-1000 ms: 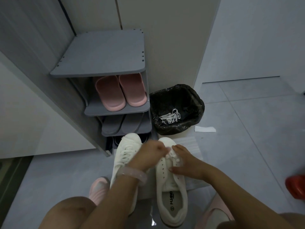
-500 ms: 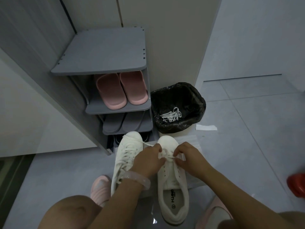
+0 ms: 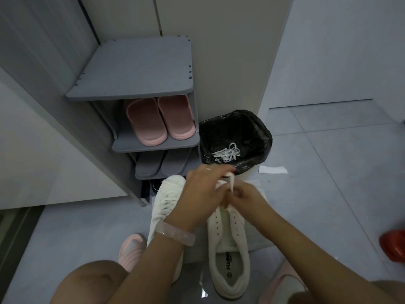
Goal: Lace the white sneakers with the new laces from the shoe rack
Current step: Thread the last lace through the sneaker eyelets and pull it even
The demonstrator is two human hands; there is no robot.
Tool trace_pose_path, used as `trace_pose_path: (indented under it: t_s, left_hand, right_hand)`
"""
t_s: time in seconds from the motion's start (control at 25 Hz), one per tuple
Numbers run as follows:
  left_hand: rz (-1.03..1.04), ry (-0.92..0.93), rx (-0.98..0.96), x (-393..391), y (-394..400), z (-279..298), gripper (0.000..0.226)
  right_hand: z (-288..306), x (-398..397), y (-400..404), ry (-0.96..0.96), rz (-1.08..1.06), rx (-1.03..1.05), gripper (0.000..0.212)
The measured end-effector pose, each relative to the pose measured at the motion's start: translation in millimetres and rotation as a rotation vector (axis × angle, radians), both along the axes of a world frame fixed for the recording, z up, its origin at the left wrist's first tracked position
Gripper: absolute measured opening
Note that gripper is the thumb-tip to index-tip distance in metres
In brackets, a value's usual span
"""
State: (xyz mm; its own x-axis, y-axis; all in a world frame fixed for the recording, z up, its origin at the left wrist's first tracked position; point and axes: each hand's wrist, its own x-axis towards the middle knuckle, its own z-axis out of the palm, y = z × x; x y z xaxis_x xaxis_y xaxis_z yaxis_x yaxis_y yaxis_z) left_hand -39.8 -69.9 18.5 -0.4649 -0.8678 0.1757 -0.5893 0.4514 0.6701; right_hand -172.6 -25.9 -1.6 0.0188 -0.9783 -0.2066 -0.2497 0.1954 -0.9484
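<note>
two white sneakers on the floor in front of the shoe rack (image 3: 135, 69). left sneaker (image 3: 166, 200) already laced. right sneaker (image 3: 228, 242) has eyelets mostly bare, lace only near the toe. left hand (image 3: 201, 189) over the toe end, fingers curled, pinching the white lace (image 3: 231, 182); pink bracelet (image 3: 175, 233) on that wrist. right hand (image 3: 243, 197) just beside it, fingers curled round the same lace at the upper eyelets. a bundle of white laces (image 3: 226, 154) lies in the black-lined bin (image 3: 258, 128) right of the rack. pink slippers (image 3: 160, 119) on the middle shelf, grey slippers (image 3: 162, 165) below. white paper scrap (image 3: 272, 170) on the floor near the bin.
</note>
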Motion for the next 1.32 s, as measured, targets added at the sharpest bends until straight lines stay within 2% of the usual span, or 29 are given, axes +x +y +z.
trace_pose_path:
  t_s: [0.08, 0.12, 0.16, 0.24, 0.28, 0.36, 0.4, 0.44, 0.56, 0.6, 0.68, 0.76, 0.88, 0.92, 0.96, 1.0, 1.04, 1.12, 1.16, 1.2, 1.24, 1.32]
  left_hand:
    - [0.191, 0.075, -0.006, 6.1, -5.6, -6.9, 0.034]
    - [0.234, -0.003, 0.05, 7.6, -5.6, -15.1, 0.038]
    - [0.208, -0.163, 0.123, 6.8, -2.3, -25.8, 0.044]
    - [0.062, -0.484, 0.298, 2.9, 8.7, -50.1, 0.052]
    - [0.025, -0.583, 0.345, 1.5, 13.1, -57.2, 0.051]
    - [0.043, -0.684, 0.355, 3.7, 13.0, -61.1, 0.035]
    - [0.053, -0.728, 0.362, 5.2, 9.9, -56.9, 0.027]
    - [0.068, -0.756, 0.39, 7.3, 6.5, -50.8, 0.023]
    - [0.095, -0.765, 0.456, 15.6, 0.1, -22.1, 0.021]
    - [0.097, -0.759, 0.458, 22.0, -1.3, -11.0, 0.02]
    - [0.097, -0.686, 0.46, 40.6, -6.2, 12.5, 0.026]
    - [0.064, -0.484, 0.512, 54.6, -9.6, 35.4, 0.029]
    - [0.009, 0.061, 0.623, 53.0, -1.5, 64.5, 0.02]
    - [-0.025, 0.213, 0.652, 49.8, 0.6, 68.8, 0.018]
    - [-0.068, 0.31, 0.668, 45.8, 2.2, 69.9, 0.017]
    - [-0.11, 0.349, 0.673, 41.9, 3.5, 67.7, 0.018]
    - [-0.151, 0.345, 0.669, 38.2, 4.3, 62.9, 0.02]
    - [-0.173, 0.305, 0.645, 34.7, 3.3, 50.4, 0.025]
    - [-0.15, 0.298, 0.632, 34.5, 1.8, 46.0, 0.024]
    - [-0.116, 0.267, 0.599, 35.8, -0.5, 41.0, 0.023]
    - [-0.08, 0.181, 0.546, 37.7, -2.4, 36.3, 0.022]
    - [-0.066, -0.064, 0.486, 43.4, -4.4, 23.8, 0.022]
  right_hand:
    - [9.5, -15.0, -4.5, -0.113, -0.322, 0.036, 0.017]
    - [15.2, -24.1, -6.3, -0.128, -0.45, 0.056, 0.018]
    - [21.2, -31.5, -7.0, -0.11, -0.524, 0.069, 0.017]
    - [27.9, -42.9, -6.2, -0.014, -0.548, 0.063, 0.014]
    - [29.6, -47.5, -4.7, 0.065, -0.511, 0.061, 0.014]
    - [32.0, -53.8, -1.1, 0.254, -0.43, 0.102, 0.017]
    - [30.9, -56.1, -0.6, 0.286, -0.456, 0.119, 0.02]
    - [29.4, -58.3, -1.0, 0.234, -0.546, 0.122, 0.024]
    - [37.1, -71.9, -7.7, -0.228, -0.985, 0.021, 0.032]
    - [41.6, -79.8, -9.4, -0.318, -1.099, -0.033, 0.033]
    - [48.9, -92.6, -10.5, -0.276, -1.152, -0.057, 0.033]
    - [49.8, -93.6, -10.4, 0.025, -0.918, 0.095, 0.028]
    - [34.8, -72.0, -3.6, 0.809, -0.095, 0.452, 0.027]
    - [30.6, -59.9, -0.6, 0.989, 0.12, 0.465, 0.036]
    - [30.2, -46.4, 2.1, 1.007, 0.249, 0.392, 0.046]
    - [31.9, -33.7, 2.6, 0.864, 0.347, 0.256, 0.052]
    - [37.1, -21.0, 2.3, 0.602, 0.388, 0.144, 0.051]
    - [47.6, 1.5, 0.9, 0.063, 0.356, 0.085, 0.03]
    - [50.8, 6.0, -1.5, -0.076, 0.293, 0.094, 0.018]
    - [51.6, 4.7, -6.5, -0.116, 0.185, 0.102, 0.008]
    - [51.5, -0.5, -10.7, -0.144, 0.042, 0.097, 0.005]
    - [50.1, -21.0, -17.4, -0.314, -0.267, 0.065, 0.016]
